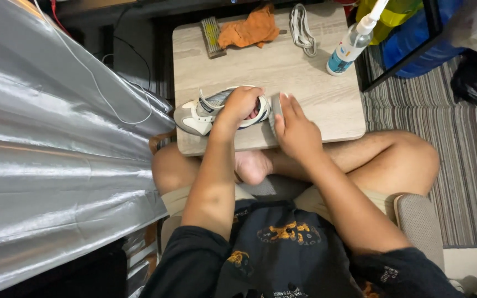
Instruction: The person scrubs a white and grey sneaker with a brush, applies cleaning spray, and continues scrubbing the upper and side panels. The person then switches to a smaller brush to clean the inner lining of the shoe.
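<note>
A white and grey sneaker (201, 113) lies on its side near the front edge of a small light wooden table (327, 94), toe pointing left. My left hand (240, 105) is shut on the sneaker's heel opening, fingers inside the collar. My right hand (295, 128) holds a grey brush (275, 110) against the heel end of the shoe. I sit cross-legged behind the table, knees to either side.
At the table's far edge lie a second brush (212, 36), an orange cloth (249, 28) and a bundle of white laces (302, 28). A spray bottle (350, 45) stands at the right. A silver sheet (45, 154) fills the left; striped rug (459, 154) on the right.
</note>
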